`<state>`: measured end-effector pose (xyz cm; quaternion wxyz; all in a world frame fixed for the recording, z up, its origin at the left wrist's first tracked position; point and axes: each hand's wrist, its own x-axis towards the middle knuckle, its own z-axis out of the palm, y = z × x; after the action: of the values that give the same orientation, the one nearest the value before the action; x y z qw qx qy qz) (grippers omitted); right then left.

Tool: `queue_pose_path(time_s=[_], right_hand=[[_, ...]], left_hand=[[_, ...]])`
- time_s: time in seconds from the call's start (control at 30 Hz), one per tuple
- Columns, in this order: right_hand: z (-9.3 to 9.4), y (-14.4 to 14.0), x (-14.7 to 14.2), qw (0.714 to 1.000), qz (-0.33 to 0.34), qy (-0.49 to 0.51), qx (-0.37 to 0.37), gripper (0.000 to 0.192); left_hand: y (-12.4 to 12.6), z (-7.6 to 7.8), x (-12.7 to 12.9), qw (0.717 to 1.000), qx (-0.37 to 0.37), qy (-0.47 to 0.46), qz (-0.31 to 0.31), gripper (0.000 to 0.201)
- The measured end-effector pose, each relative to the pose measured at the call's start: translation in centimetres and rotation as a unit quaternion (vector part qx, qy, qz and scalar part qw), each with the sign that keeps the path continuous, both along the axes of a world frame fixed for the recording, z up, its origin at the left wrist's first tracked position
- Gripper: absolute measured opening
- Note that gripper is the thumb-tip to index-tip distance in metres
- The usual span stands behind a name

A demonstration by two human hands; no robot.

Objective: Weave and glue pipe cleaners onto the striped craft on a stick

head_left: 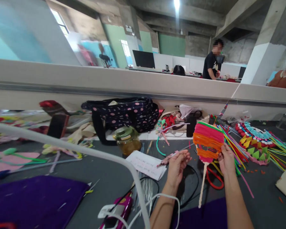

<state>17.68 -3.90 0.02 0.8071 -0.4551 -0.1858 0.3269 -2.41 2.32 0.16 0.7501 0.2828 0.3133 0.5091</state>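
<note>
Your right hand (226,159) pinches the edge of a fuzzy fan (208,141) with pink and orange stripes, up over the grey table (264,197). Your left hand (177,163) is closed on a thin pink stick (168,158).

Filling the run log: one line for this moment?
left hand: holds pipe cleaner | right hand: holds woven fan | table: jar, bag

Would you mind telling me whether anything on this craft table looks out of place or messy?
Small orange scraps lie scattered on the dark table right of the right hand, which holds the striped woven piece. Otherwise nothing stands out.
</note>
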Motion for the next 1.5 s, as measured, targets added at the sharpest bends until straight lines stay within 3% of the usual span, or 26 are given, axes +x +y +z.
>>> queue_pose_path(time_s=[0.17,0.33,0.4,0.5,0.6,0.93,1.37,1.5], right_hand=[[-0.2,-0.1,0.5,0.999,0.007,0.043,0.024,0.046],[0.0,-0.1,0.4,0.998,0.018,0.046,0.027,0.047],[0.0,-0.2,0.4,0.998,0.017,0.052,0.032,0.046],[0.1,-0.2,0.4,0.998,0.015,0.05,0.03,0.046],[0.2,-0.2,0.4,0.999,0.01,0.035,0.025,0.047],[0.7,-0.3,0.0,0.999,0.013,0.038,0.03,0.048],[1.2,-0.2,-0.5,0.999,0.004,0.043,0.021,0.046],[1.4,-0.2,-0.7,0.998,0.008,0.058,0.023,0.05]], left_hand=[[0.2,-0.1,-0.2,0.999,-0.01,-0.042,-0.026,0.022],[0.2,-0.4,0.1,0.999,0.028,0.013,-0.014,0.017],[0.2,-0.3,0.2,0.998,0.06,0.015,-0.022,0.032],[0.0,0.0,0.3,0.995,0.072,-0.055,-0.043,0.051],[-0.1,0.2,0.2,0.993,0.057,-0.09,-0.056,0.056],[0.1,-0.2,0.2,0.996,0.031,-0.058,-0.066,0.062],[0.0,-0.3,0.5,0.999,0.035,-0.029,-0.005,0.042],[-0.5,0.2,0.7,0.998,0.055,-0.018,-0.035,0.03]])
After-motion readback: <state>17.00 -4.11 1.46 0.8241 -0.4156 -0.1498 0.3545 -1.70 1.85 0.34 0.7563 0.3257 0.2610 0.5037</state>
